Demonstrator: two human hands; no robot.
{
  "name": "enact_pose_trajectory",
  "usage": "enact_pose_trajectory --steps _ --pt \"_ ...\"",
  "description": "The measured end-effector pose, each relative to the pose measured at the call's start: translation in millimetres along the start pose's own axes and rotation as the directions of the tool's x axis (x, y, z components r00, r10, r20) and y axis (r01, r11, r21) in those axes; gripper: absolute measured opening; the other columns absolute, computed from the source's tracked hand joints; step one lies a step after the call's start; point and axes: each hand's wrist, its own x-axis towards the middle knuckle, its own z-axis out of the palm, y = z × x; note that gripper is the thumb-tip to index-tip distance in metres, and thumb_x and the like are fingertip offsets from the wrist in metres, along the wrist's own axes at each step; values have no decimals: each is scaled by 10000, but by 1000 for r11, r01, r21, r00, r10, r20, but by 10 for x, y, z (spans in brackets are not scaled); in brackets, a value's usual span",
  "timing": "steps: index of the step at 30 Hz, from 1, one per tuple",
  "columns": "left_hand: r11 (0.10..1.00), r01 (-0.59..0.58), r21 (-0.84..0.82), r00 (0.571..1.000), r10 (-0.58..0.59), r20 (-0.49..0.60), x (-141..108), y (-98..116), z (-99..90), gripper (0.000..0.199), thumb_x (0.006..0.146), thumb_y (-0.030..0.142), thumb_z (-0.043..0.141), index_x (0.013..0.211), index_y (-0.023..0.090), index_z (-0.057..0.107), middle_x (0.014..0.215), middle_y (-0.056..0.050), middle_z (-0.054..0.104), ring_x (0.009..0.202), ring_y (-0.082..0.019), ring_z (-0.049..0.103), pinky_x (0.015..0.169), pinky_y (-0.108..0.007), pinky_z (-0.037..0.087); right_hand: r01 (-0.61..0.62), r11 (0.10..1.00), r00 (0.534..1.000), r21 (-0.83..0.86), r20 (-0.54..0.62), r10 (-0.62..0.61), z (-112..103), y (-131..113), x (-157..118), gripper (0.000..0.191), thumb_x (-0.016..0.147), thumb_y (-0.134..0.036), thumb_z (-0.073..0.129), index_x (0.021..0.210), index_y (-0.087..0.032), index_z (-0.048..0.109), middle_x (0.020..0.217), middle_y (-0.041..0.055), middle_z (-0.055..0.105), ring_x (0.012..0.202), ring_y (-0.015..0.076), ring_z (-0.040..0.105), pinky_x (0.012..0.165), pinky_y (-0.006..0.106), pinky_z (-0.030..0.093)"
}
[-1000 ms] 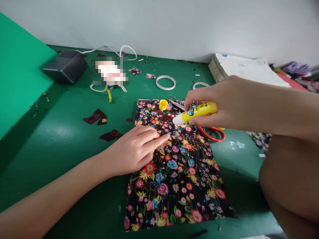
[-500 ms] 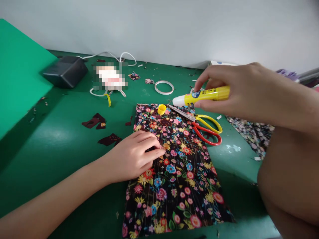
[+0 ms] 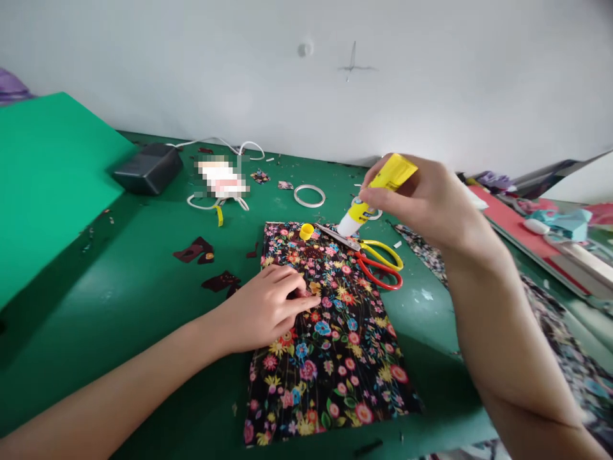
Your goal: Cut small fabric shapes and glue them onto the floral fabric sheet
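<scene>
A pale wall (image 3: 215, 64) stands behind a green workbench (image 3: 134, 287), and from my end of the feed I see small scraps strewn over it, with a white ring (image 3: 309, 205) near the back. Front and centre, the black floral cloth (image 3: 330, 358) lies spread flat on the bench. My left hand (image 3: 268, 306) rests over its left side, index finger stretched out and the others curled close beside it; I cannot tell whether they pinch anything underneath. My right hand (image 3: 421, 198) grips the yellow glue stick (image 3: 393, 172) between thumb and fingers, its white end slanting down near the cloth's far right corner; whether that end touches, I cannot make out. As for progress, I judge that some cutting is done, since brown scraps (image 3: 221, 281) lie left of the cloth and the scissors (image 3: 352, 244) are set down across its far right edge. The glue stick is uncapped, with its yellow cap (image 3: 306, 232) sitting on the cloth. I'd count the gluing as unfinished, though no glue is discernible, and recapping remains undone.
</scene>
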Motion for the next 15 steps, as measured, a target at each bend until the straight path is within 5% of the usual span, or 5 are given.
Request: enact_pose_trajectory --steps 6,11,15 --pt "999 33 -20 998 -34 -54 10 17 -28 296 981 105 433 1177 147 651 1009 -104 703 965 -226 625 890 -393 520 92 996 977 -20 197 -87 360 90 -285 331 924 -513 618 967 -190 677 811 18 708 702 157 601 645 277 463" --pt "998 61 -20 998 -61 -8 59 24 -57 324 995 164 416 1130 171 710 970 -99 708 925 -233 635 861 -395 533 121 989 993 -83 9 -121 741 302 -466 314 976 -459 597 944 -151 650 851 31 675 729 149 610 684 306 525" --pt "997 79 -2 997 -79 22 95 26 -63 302 973 197 468 1081 195 750 974 -94 709 957 -249 648 888 -405 531 227 965 972 -134 -34 -234 850 411 -473 308 982 -366 623 1217 -168 628 1229 89 643 1044 212 653 894 427 568"
